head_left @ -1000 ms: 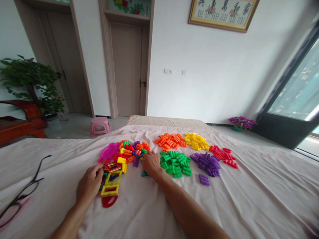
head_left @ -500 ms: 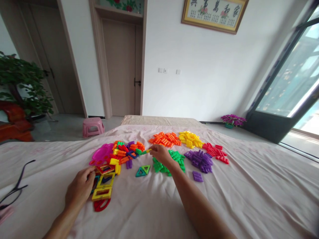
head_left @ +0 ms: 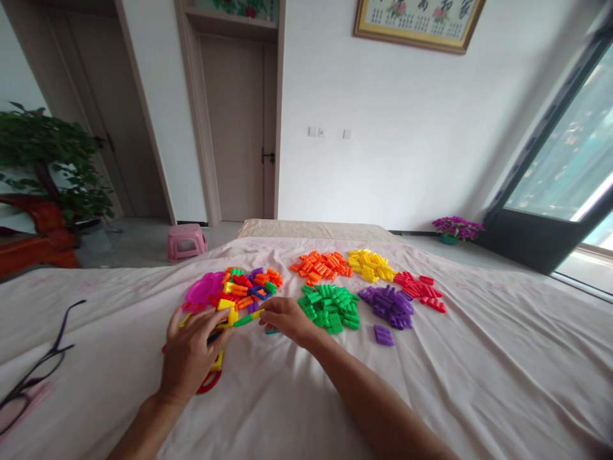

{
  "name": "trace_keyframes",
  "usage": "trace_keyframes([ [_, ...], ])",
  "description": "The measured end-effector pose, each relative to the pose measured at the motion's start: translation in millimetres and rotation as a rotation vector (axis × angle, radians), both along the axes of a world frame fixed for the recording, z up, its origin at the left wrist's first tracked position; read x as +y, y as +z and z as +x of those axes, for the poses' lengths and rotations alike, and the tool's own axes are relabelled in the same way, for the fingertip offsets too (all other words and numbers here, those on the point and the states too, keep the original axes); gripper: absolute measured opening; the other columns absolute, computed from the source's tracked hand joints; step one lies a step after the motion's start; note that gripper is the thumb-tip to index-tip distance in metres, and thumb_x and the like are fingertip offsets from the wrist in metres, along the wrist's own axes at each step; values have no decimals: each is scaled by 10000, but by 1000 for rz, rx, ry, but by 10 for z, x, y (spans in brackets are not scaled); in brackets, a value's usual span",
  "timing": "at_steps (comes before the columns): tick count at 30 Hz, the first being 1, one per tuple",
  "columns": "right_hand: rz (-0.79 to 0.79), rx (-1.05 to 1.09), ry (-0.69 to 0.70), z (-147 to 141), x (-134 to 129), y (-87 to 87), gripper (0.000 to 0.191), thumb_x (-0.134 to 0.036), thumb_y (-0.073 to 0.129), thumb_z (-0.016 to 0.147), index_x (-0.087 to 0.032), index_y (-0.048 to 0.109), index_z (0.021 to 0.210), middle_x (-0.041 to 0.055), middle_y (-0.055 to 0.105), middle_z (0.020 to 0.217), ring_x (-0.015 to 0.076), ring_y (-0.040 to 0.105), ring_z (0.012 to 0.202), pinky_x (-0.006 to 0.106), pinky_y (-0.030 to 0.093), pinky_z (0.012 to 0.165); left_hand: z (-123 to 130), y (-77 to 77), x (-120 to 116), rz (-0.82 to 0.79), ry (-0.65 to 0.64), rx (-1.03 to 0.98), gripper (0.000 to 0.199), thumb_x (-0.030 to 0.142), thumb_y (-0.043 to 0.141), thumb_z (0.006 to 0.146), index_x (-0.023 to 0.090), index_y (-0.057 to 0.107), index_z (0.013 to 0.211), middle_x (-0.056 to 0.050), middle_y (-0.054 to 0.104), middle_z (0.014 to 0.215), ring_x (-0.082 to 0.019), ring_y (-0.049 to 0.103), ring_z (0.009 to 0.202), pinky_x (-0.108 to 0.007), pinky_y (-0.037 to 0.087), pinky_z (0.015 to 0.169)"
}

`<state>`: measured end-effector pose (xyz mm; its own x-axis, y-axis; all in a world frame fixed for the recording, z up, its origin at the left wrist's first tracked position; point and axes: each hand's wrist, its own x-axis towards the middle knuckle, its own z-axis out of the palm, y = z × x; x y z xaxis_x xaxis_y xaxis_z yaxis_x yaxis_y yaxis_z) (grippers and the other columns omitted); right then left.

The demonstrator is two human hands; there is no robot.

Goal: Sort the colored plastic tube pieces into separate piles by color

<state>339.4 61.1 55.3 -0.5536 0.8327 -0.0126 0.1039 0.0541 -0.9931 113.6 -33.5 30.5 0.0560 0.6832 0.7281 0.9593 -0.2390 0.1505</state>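
Pinching yellow end of one slim green-and-yellow stick point(head_left: 244, 321) in nearly closed fingers of right hand point(head_left: 290, 319). Curling half-spread fingers of left hand point(head_left: 189, 351) over frame pieces point(head_left: 217, 362), not showing whether gripping any. Counting one each: green pile point(head_left: 330, 308), orange pile point(head_left: 322, 266), yellow pile point(head_left: 371, 265), purple pile point(head_left: 390, 306), red pile point(head_left: 409, 284), mixed heap point(head_left: 239, 289), loose purple block point(head_left: 384, 335). Positioning stick between both hands, aiming straight green end leftward.

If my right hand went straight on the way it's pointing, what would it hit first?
With the green-and-yellow piece it holds leading, your right hand would likely meet the left hand first, or the yellow blocks close beside it; depth is unclear.
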Motion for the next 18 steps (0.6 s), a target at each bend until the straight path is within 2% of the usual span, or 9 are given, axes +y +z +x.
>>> trace_keyframes([
  [5,-26,58,45,-80,-110,-48,201,-321,703,801,-147,704,902,11,696,755,83,594,594,194,414,549,82,-7,-21,-18,-42,38,255,388,583,951,251,769,1056,-58,806,1016,-221,731,935,-520,220,1212],
  [9,-52,80,28,-37,-50,-54,199,-304,711,779,-145,700,898,7,689,744,86,596,589,200,429,557,109,-32,-37,-26,-49,58,219,305,565,958,232,771,977,-51,808,944,-200,734,871,-515,212,1217],
  [12,-37,89,-67,60,72,-31,207,-300,715,769,-142,707,901,9,687,735,88,587,573,203,428,547,130,-54,-32,-63,-65,91,217,314,567,952,242,770,983,-55,807,987,-223,732,933,-555,142,1228],
  [14,7,104,-148,159,179,11,209,-302,708,767,-141,706,899,10,685,726,89,582,568,200,416,534,132,-65,-16,-85,-76,105,244,353,580,938,251,759,1068,-70,798,1069,-252,716,1027,-568,124,1225],
  [18,126,160,-310,471,424,130,252,-339,682,767,-143,711,923,6,672,715,95,588,581,199,425,543,7,-77,27,-114,-38,43,370,427,523,938,248,693,1214,-93,766,1191,-259,683,1126,-505,199,1214],
])
